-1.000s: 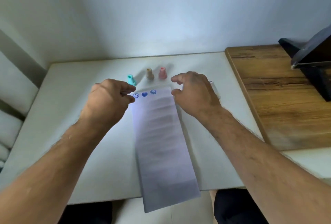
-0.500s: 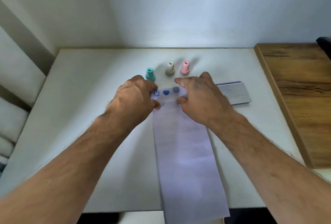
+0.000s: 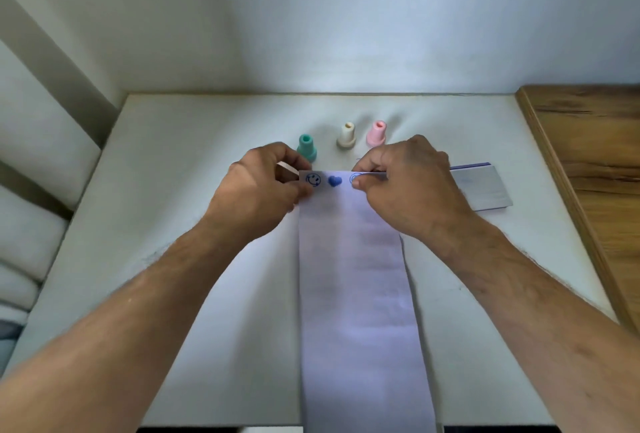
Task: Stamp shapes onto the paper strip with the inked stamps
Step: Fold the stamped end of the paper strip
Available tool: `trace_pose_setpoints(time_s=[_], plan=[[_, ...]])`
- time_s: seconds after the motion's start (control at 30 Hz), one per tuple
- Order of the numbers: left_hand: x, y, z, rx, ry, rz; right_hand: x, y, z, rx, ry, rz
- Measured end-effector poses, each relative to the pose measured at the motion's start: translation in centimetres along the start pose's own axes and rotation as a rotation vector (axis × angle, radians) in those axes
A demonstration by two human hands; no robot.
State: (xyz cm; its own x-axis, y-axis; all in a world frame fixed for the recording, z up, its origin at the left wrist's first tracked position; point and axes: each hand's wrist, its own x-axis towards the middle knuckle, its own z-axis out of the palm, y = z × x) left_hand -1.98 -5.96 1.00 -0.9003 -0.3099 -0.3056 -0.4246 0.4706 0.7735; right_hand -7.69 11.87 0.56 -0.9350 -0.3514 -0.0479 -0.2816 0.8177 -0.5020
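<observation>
Hands: your left hand [image 3: 258, 190] and right hand [image 3: 412, 186] each pinch the paper strip's [image 3: 356, 276] far corners.
Axis: strip runs toward you; 3 stamps [image 3: 346, 136] just beyond.

no readable text, paper strip [image 3: 356, 276] blue stamps

Soft, cool, even light fell from above; the wall [image 3: 346, 34] glowed brightest beyond the fingers [image 3: 367, 162]. Stamps [image 3: 346, 136] cast faint shadows. Edges bowed with wide-angle distortion, and detail looked slightly soft throughout.
</observation>
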Motion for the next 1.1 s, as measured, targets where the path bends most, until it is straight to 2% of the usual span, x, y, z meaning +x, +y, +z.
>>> trace_pose_setpoints(time_s=[0.1,0.2,0.4,0.5,0.57,0.73,0.83,0.97,1.1], plan=[[-0.2,-0.4,-0.7,-0.291,-0.039,-0.029,-0.3,-0.2,-0.9,0.235,-0.012,0.012],[-0.3,-0.6,-0.9,-0.456,-0.082,0.023,-0.3,0.0,-1.3,0.420,-0.031,0.030],[-0.2,-0.3,-1.0,-0.426,-0.174,0.059,0.0,0.4,-1.8,0.562,-0.071,0.075],[-0.1,-0.2,-1.1,-0.399,-0.183,0.044,-0.1,0.6,-2.0,0.506,-0.184,0.092],[-0.2,-0.1,-1.3,-0.411,-0.180,0.038,-0.3,0.5,-2.1,0.489,-0.200,0.092],[-0.3,0.1,-1.3,-0.551,-0.209,0.004,-0.2,0.5,-2.2,0.842,-0.217,0.220],[-0.3,0.0,-1.5,-0.515,-0.204,0.044,0.1,1.0,-2.3,0.974,-0.234,0.301],[-0.3,0.0,-1.4,-0.406,-0.152,0.065,0.1,1.4,-2.1,0.806,-0.170,0.214],[-0.3,0.2,-1.3,-0.394,-0.122,0.057,0.0,1.2,-2.2,0.670,-0.153,0.130]])
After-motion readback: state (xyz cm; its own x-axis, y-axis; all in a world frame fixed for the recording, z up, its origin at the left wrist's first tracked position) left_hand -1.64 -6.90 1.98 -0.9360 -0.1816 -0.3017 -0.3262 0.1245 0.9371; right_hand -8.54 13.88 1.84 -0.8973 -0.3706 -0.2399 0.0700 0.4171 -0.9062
